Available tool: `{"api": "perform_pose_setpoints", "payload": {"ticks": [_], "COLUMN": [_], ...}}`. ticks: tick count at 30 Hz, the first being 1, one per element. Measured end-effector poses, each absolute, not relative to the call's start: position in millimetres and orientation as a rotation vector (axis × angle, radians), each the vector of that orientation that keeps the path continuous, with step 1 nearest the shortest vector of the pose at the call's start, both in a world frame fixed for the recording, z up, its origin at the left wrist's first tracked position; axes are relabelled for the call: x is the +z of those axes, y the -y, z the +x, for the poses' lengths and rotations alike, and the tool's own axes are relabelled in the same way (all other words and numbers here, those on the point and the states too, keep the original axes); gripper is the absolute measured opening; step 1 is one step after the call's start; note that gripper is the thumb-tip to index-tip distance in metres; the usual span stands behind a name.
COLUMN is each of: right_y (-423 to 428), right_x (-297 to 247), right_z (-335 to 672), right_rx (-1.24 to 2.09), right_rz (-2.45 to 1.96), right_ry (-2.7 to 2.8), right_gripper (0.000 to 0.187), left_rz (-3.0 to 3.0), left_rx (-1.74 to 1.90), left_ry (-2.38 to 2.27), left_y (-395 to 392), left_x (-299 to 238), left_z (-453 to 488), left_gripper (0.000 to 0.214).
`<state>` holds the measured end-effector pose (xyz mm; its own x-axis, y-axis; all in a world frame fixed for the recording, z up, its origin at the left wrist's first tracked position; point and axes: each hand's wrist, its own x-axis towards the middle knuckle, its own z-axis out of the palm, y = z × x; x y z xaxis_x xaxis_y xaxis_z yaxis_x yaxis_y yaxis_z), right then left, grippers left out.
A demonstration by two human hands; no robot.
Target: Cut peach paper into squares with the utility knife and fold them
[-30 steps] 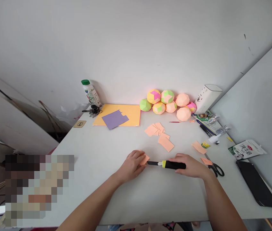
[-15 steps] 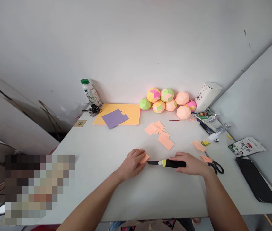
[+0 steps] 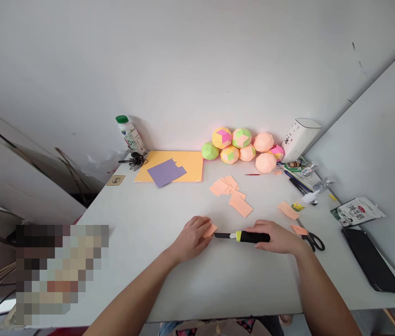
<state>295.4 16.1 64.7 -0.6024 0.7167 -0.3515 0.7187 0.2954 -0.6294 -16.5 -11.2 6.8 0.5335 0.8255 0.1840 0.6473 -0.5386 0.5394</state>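
Note:
My left hand lies fingers-down on a small peach paper piece, pinning it to the white table. My right hand is closed round the black handle of a utility knife with a yellow collar. The knife lies nearly flat, its blade tip pointing left and meeting the edge of the paper under my left fingers.
Several cut peach squares lie beyond the hands. Scissors and a black phone sit at right. Paper balls, a yellow sheet with purple paper, keys, a bottle and a white box line the wall.

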Motion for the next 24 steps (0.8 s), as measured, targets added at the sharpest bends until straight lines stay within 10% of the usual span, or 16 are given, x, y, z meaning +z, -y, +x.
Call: {"api": "perform_pose_setpoints", "payload": {"ticks": [24], "right_y": [-15.6], "right_x": [67.8], "right_z": [294.5], "right_rx": [-1.219], "right_rz": [1.417], "right_ry": [-2.510], "right_gripper": [0.047], "left_rz": [2.391], "left_rx": [0.607], "left_ry": [-1.190], "left_y": [10.4], "left_x": [7.1], "left_z": [-16.5], "left_gripper": [0.030]}}
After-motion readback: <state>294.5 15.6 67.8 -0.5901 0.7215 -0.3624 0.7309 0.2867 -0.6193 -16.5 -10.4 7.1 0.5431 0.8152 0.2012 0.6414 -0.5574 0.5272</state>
